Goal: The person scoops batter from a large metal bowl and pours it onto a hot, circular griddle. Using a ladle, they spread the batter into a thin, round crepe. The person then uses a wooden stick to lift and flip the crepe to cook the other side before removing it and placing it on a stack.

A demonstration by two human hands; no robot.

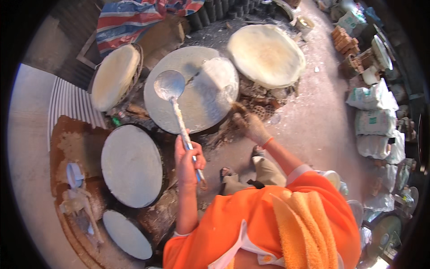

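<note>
My left hand is closed round the handle of a large metal ladle. The ladle's round bowl is held over a wide round griddle, and pale batter is crusted along its shaft. On the griddle's right side lies a whitish, powdery patch with steam or glare above it. My right hand, apparently in a dusty work glove with an orange cuff, is by the griddle's right edge. Its fingers are bent round something brown and rough that I cannot make out.
Pale round lids lie at the back right and back left. Two more round griddles stand to my left. A striped tarp hangs at the back. Stacked white bags and bricks line the right side.
</note>
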